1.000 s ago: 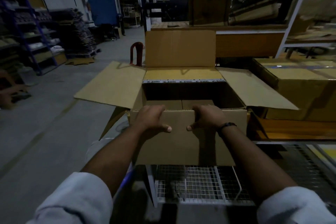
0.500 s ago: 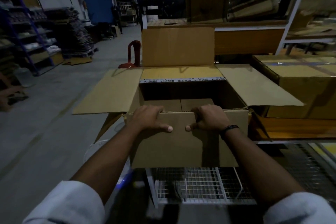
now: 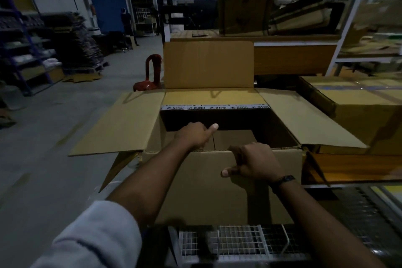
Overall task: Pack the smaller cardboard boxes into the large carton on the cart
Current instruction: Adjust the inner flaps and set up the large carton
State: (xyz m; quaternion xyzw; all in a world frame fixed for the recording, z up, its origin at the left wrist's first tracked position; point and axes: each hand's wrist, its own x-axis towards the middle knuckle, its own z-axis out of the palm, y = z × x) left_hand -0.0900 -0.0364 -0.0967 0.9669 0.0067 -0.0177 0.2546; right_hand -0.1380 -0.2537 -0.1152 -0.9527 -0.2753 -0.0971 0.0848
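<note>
Gripping the near rim of the carton (image 3: 206, 191), the right hand (image 3: 254, 165) has its fingers curled over the edge and its thumb laid flat on the outer wall. The left hand (image 3: 193, 136) hangs over the opening with the thumb stretched out. Its fingers curl under the palm and are hidden, so whether they hold anything cannot be told.

The carton stands on the wire cart (image 3: 239, 239) with all its flaps open: far flap (image 3: 206, 65) upright, side flaps (image 3: 121, 124) spread level, and the near one folded down against the wall. Two boxes (image 3: 235, 140) lie side by side low inside, seam between them, and a taped box (image 3: 208, 97) appears to sit at rim height along the far side. A dark gap remains between the two.

Likely hazards:
- Weight put on the rim could buckle the near wall or set the cart rolling.
- A box lowered askew into the gap could wedge against the taped box, the poor light hiding the fit.
- The spread side flaps could catch a sleeve or the sealed carton (image 3: 359, 102) just beside the right flap.

The board is plain brown corrugate, uncreased and dry-looking, stiff enough to hold its shape.
</note>
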